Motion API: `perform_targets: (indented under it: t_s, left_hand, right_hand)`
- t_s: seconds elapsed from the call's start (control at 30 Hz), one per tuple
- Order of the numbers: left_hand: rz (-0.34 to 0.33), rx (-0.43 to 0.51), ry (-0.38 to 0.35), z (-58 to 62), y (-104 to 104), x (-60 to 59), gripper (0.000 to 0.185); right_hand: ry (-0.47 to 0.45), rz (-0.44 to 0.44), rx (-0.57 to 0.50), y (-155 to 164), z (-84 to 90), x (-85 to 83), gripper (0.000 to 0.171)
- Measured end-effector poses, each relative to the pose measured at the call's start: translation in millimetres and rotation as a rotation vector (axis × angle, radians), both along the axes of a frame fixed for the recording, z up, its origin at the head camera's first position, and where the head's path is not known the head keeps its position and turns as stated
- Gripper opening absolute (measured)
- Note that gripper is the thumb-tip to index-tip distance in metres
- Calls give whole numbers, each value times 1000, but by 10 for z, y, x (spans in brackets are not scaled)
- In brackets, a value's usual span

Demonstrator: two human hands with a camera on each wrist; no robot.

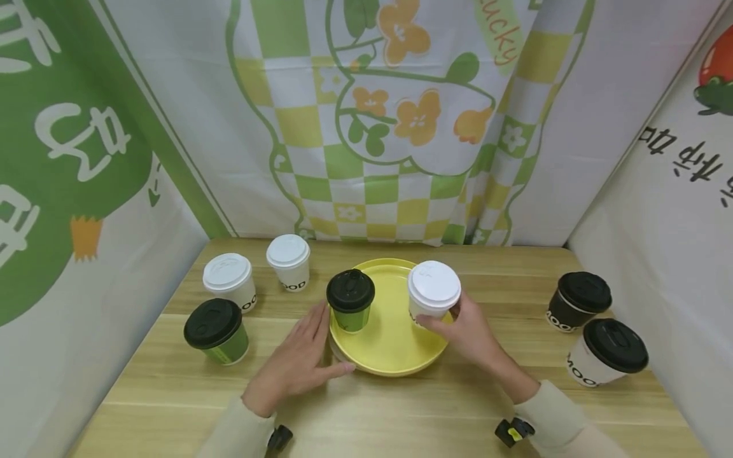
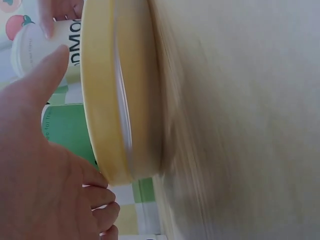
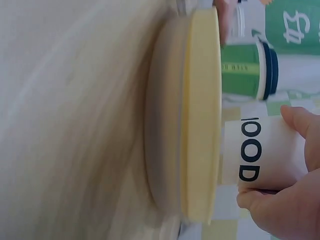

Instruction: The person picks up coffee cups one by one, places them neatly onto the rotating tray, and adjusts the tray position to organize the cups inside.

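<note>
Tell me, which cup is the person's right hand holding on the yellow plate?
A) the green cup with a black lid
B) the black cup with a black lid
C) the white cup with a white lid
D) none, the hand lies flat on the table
C: the right hand grips the white cup with a white lid standing on the yellow plate, while the green cup with a black lid stands untouched beside it.

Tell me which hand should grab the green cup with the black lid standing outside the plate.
Probably the left hand: it lies open at the yellow plate rim, nearer that green cup. The right hand grips the white cup.
</note>
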State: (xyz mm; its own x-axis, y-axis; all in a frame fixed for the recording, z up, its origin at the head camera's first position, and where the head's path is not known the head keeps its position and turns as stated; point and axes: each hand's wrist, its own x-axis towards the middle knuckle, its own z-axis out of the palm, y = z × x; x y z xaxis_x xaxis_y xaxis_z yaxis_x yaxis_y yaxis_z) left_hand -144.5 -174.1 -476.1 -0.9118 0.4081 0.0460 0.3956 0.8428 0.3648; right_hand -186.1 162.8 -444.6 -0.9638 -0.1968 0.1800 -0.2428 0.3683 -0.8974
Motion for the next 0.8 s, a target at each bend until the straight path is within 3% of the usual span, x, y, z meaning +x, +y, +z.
perform_targets:
  t_s: [0.37, 0.8]
  left_hand:
    - [-46, 40, -25, 10, -105, -282, 126]
    - [-75, 39, -50, 23, -113, -342, 126]
  right_hand:
    - [-77, 196, -22, -356, -139, 89, 88]
    - [-93, 375, -10, -651, -241, 104, 87]
